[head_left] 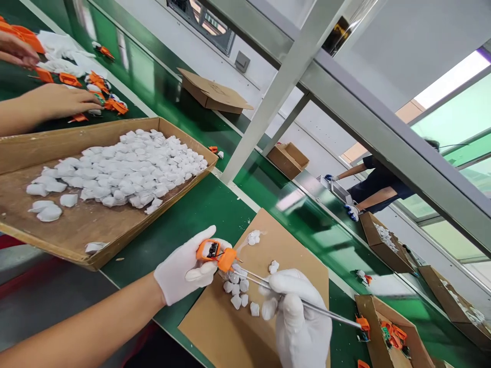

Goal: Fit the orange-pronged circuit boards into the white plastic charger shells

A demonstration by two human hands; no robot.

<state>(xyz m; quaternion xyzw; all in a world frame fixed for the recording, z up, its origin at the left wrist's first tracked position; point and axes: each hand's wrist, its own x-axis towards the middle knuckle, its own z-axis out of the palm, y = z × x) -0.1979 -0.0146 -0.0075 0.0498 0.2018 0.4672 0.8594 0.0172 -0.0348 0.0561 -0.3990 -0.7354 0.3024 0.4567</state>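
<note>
1. Green worktop [184, 217]: one, glossy, running beneath the near items.
2. Cardboard tray [19, 209]: one, heaped with white pouches [130, 168]; whether finished pieces or supply, cannot be told.
3. Cardboard sheet [299, 248]: one, flat, right of the tray.
4. Cardboard carton [376, 340]: one, farther right, containing orange parts [393, 335], seemingly waiting their turn.
5. Right hand [301, 317]: white-gloved, gripping metal tweezers [318, 307].
6. Left hand [187, 271]: white-gloved, pinching an orange plastic housing [228, 258] between thumb and fingers.
7. Tweezers: one pair, tips at the housing's near end; contact unclear.
8. Housing: one, raised over the sheet's left side, dark component [212, 249] exposed; judged partway through, tweezer work unfinished.
9. Small white lumps [236, 301]: several, loose on the sheet, apparently left to handle.
</note>
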